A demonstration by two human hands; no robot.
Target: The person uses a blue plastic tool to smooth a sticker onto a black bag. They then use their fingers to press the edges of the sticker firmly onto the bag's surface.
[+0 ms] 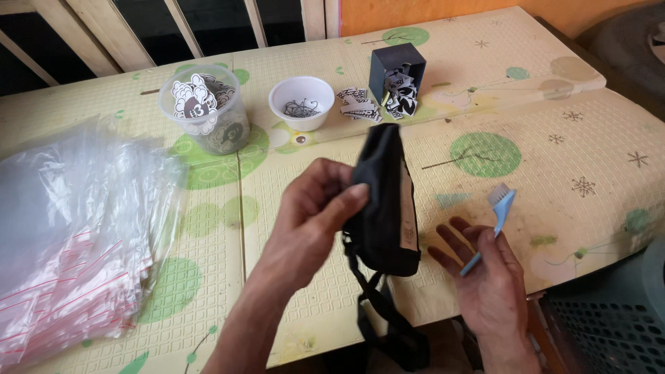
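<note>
Soft even daylight, faint shadows, sheen on plastic bags (76, 228), slight motion blur, wide-angle bending

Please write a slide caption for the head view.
Left hand lifts black pouch; right hand holds blue brush.

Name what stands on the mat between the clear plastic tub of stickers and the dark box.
In the head view, a small white bowl stands between the clear tub and the dark box, with loose stickers beside the box.
</note>
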